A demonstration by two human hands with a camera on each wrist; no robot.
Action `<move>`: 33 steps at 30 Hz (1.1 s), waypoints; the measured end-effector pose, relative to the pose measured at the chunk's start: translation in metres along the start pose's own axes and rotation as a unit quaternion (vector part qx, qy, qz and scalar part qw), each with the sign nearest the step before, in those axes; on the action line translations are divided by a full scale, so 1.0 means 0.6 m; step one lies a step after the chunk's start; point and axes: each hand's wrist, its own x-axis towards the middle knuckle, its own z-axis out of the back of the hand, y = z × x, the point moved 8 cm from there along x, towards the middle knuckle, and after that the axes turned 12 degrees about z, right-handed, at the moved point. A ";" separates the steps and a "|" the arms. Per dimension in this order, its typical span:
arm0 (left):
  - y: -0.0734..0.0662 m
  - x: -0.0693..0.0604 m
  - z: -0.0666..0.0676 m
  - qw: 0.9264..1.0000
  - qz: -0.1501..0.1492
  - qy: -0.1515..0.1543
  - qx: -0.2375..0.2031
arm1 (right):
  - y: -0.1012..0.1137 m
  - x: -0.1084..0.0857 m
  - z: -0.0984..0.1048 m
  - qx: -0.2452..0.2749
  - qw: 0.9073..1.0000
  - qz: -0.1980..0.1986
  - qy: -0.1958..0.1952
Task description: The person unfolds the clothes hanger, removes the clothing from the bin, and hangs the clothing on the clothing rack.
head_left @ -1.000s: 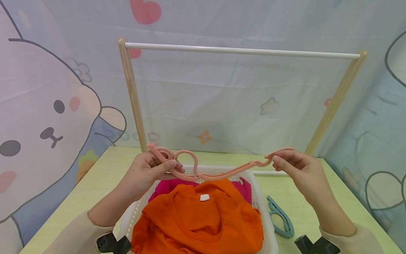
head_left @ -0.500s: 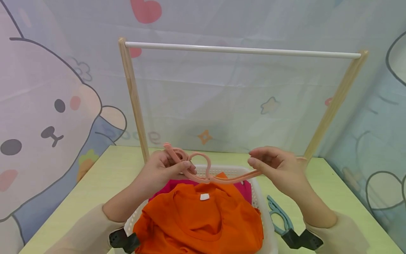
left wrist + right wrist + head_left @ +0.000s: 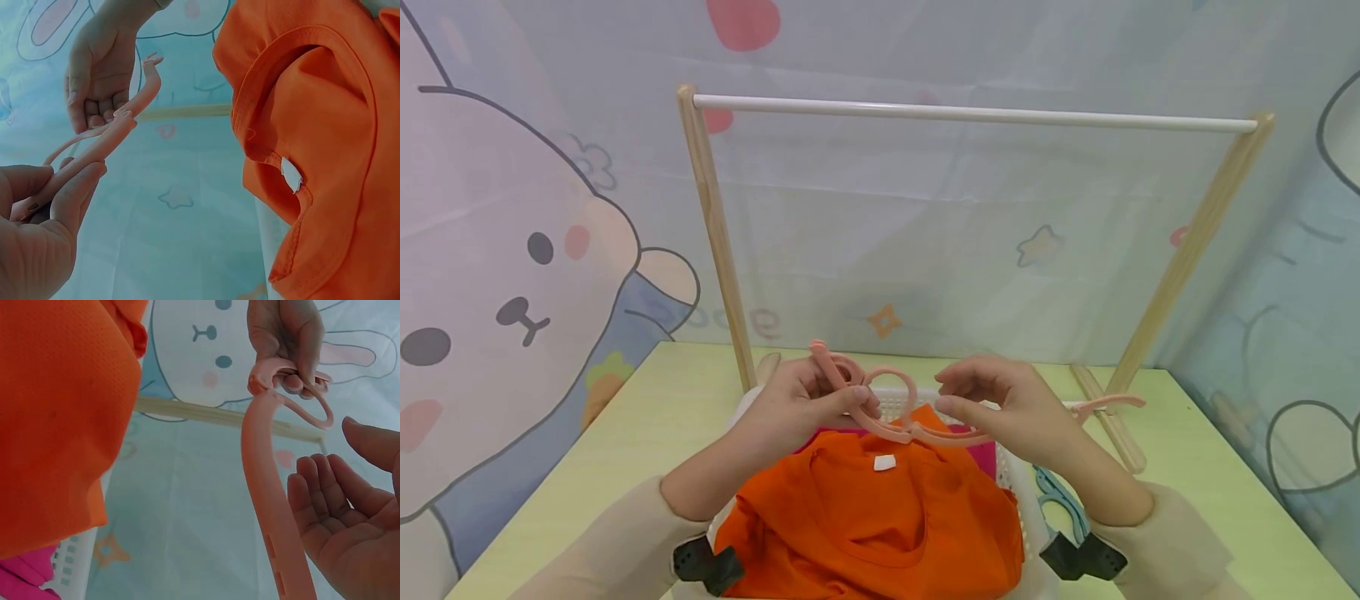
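Note:
A pink folding clothes hanger is held above the basket, its long arm stretching right. My left hand pinches its folded left part between thumb and fingers, as the left wrist view shows with the hanger from close by. My right hand lies alongside the long arm, thumb apart from the loosely bent fingers. In the right wrist view a gap shows between that palm and thumb, with nothing gripped. Beneath both hands an orange shirt with a white neck label lies in the white basket.
Magenta cloth shows under the shirt. To the basket's right lies a teal folding hanger, partly behind the right forearm. Behind the basket stands a rack with a white bar and wooden posts. A printed curtain backs the table.
My right hand has let go of the hanger's far end and moved left along its arm. My left hand has carried the hanger a little to the right.

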 end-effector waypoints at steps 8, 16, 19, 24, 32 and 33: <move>0.001 0.003 -0.006 1.000 0.007 0.012 -0.002 | -0.005 0.006 -0.039 0.004 0.998 0.003 0.062; 0.003 0.001 -0.012 1.000 0.003 0.018 -0.004 | -0.005 0.005 -0.064 -0.001 0.995 0.008 0.097; 0.003 0.000 -0.012 1.000 -0.001 0.019 -0.002 | -0.007 0.004 -0.068 -0.008 0.994 0.016 0.105; 0.004 -0.002 -0.012 1.000 -0.010 0.018 0.000 | -0.005 0.002 -0.070 -0.020 0.994 0.028 0.108; 0.001 -0.004 -0.014 1.000 -0.024 0.016 -0.006 | 0.007 0.003 -0.065 -0.045 0.992 0.071 0.090; 0.001 -0.004 -0.014 1.000 -0.025 0.014 -0.004 | 0.008 0.004 -0.064 -0.048 0.992 0.074 0.088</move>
